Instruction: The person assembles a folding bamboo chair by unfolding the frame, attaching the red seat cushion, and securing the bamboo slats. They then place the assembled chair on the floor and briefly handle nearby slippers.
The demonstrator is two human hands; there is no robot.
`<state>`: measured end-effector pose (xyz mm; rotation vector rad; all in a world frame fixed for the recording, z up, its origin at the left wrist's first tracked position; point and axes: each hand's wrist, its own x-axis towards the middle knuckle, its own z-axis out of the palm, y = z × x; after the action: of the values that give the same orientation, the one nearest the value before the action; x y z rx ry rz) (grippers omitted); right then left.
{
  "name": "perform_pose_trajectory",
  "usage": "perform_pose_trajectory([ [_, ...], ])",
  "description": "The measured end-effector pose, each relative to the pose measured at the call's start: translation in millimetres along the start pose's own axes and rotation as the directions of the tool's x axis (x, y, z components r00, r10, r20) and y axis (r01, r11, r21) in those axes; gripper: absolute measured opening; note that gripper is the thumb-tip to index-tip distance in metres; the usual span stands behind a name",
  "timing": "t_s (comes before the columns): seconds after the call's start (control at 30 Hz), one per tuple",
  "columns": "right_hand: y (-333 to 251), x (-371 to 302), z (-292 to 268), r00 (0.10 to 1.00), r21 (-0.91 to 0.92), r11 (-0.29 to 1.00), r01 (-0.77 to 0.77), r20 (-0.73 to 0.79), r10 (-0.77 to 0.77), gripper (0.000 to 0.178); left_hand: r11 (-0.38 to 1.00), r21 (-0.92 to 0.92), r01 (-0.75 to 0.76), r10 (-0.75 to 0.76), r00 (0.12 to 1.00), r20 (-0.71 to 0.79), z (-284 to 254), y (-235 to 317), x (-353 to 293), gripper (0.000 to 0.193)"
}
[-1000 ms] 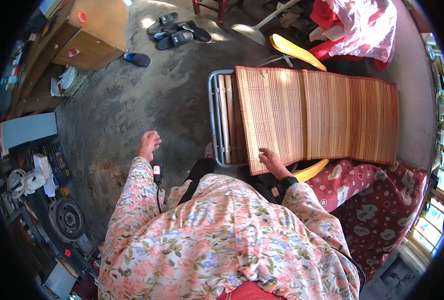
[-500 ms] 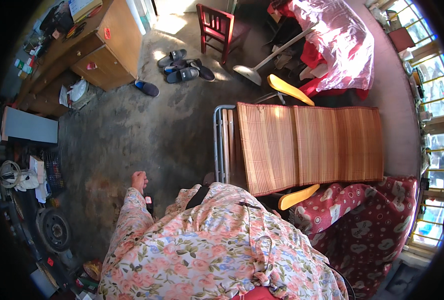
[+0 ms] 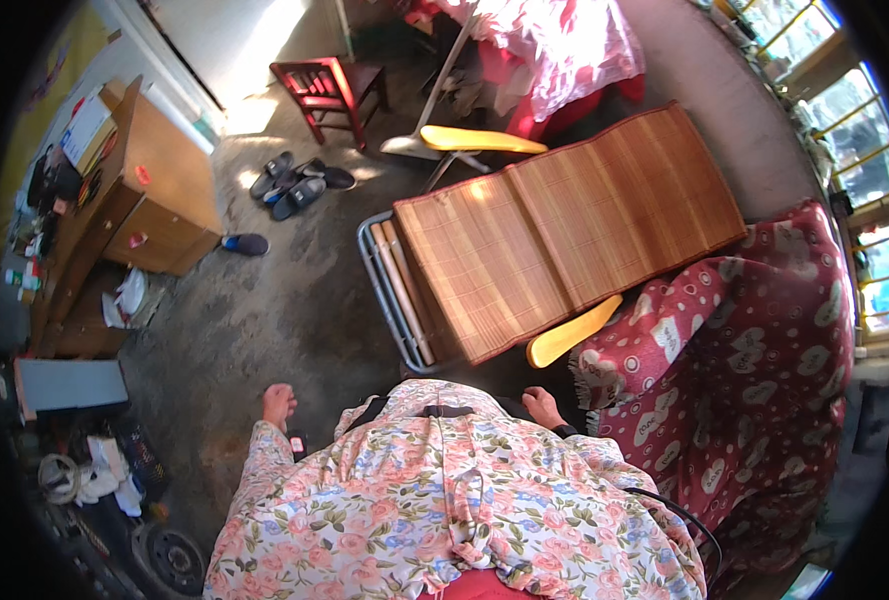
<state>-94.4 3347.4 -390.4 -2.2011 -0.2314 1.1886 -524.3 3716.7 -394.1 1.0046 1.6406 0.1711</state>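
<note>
My left hand hangs out over the bare floor, its fingers curled in and nothing showing in them. On the other side, my right hand has come out from beside the floral garment, also loosely closed, with nothing visible in it. Nearest to the right hand is the yellow armrest of a metal-framed reclining chair. A woven slatted mat covers that chair. Close by on the right drapes a dark red fringed blanket with pale hearts. Neither hand touches the chair or the blanket.
Several dark slippers lie ahead, near a small red wooden chair. A single shoe sits by the wooden desk. A grey-topped box and a wheel line the left. Pink cloth hangs at the back.
The view has turned right, so the room appears tilted and the reclining chair slants. My right hand has come into view; my left hand sits slightly lower, still curled.
</note>
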Motion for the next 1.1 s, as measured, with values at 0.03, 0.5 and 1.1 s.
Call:
perform_pose_trajectory([
  [0.03,14.6,-2.0,1.9,0.998,-0.033,0.998,-0.048,0.028,0.049,0.033,0.999,0.02,-0.027,0.028,1.0,-0.009,-0.4,2.0,-9.7,0.018],
  [0.5,-8.7,24.6,67.3,0.996,-0.111,0.991,0.075,0.062,-0.068,0.028,0.987,-0.04,0.153,-0.155,0.985,-0.072,-101.8,-82.5,-9.3,0.012],
  [1.1,-287.4,95.7,288.9,0.964,-0.126,0.989,0.081,0.262,-0.045,0.031,0.948,-0.089,-0.304,0.276,0.931,-0.238,-232.3,48.1,194.2,0.017],
])
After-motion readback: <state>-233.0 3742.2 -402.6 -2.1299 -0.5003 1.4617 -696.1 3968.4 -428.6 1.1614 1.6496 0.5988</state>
